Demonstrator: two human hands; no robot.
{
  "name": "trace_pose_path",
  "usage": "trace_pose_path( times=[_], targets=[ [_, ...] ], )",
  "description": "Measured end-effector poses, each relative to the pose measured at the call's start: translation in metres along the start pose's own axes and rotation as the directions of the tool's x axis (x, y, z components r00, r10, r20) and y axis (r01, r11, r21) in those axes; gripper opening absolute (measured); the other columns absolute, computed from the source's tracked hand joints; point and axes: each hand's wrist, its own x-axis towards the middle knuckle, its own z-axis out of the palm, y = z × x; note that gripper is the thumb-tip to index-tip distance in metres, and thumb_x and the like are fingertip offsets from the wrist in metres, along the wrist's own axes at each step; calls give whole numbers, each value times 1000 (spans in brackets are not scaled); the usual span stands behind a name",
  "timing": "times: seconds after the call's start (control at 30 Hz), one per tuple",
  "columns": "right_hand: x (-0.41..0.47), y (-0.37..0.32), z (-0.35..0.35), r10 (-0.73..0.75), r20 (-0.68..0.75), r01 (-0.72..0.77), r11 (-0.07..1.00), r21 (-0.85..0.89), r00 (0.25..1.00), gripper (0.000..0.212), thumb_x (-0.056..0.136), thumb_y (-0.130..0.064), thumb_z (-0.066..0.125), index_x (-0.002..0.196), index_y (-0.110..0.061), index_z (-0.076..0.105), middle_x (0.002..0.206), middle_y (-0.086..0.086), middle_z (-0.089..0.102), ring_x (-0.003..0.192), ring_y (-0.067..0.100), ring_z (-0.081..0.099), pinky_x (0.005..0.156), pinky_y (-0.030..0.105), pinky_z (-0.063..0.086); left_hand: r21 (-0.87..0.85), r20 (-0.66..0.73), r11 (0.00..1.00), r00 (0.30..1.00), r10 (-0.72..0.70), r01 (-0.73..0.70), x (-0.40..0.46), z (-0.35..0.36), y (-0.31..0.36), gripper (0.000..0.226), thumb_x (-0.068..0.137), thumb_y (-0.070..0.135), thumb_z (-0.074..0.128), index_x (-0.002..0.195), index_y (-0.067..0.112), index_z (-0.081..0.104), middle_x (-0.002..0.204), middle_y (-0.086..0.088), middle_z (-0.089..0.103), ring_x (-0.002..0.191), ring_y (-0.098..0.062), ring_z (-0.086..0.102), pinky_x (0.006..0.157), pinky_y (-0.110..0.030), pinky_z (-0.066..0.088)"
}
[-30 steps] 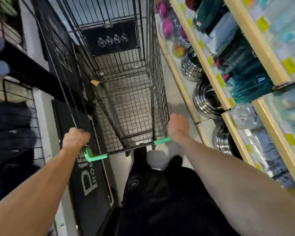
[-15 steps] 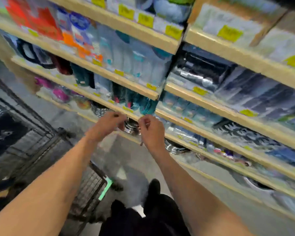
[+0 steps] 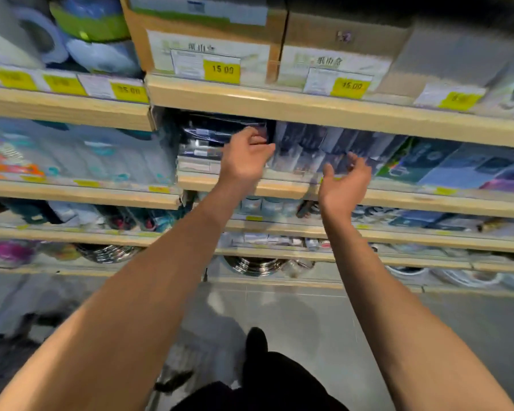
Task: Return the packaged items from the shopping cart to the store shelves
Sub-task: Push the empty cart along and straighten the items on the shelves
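A stack of dark, clear-wrapped flat packages (image 3: 217, 137) lies on the light wooden store shelf (image 3: 279, 185), under the shelf above. Just beside it to the right, similar dark packages (image 3: 315, 143) stand upright in a row, too blurred to read.

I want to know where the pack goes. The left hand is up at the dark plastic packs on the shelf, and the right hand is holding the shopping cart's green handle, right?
Not quite. In the head view the right hand holds nothing; it hangs open in front of the shelf. The left hand is at the dark plastic packs.
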Motion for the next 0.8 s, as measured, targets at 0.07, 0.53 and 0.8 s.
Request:
trace_pose_path(
  times=[0.07, 0.53, 0.8],
  targets=[
    [24, 5, -6, 55, -30, -55, 998, 8, 998, 59, 92, -27, 69, 143, -11, 44, 143, 9, 47, 133, 24, 46, 111, 32, 34, 233, -1, 972, 1000, 10, -9, 3, 26, 9, 37, 96, 18, 67, 127, 4, 53, 103, -8, 62, 104, -22, 64, 95, -32, 49],
    [90, 33, -4, 124, 37, -114, 970, -213, 992, 82, 82, -32, 79, 143, 2, 35, 138, 19, 52, 129, 35, 50, 109, 42, 40, 896, 54, 443, 998, -23, -38, 38, 90, 26, 44, 109, 19, 29, 114, 5, 70, 120, -12, 68, 121, -33, 57, 99, -33, 40],
    [84, 36, -1, 51, 5, -49, 984, -173, 999, 73, 87, -21, 73, 142, 8, 34, 139, 23, 45, 124, 36, 49, 105, 39, 40, 769, -57, 633, 978, 200, -85, 26, 84, -4, 41, 100, 34, 54, 87, -2, 68, 87, -16, 68, 95, -32, 65, 84, -37, 51]
  ],
)
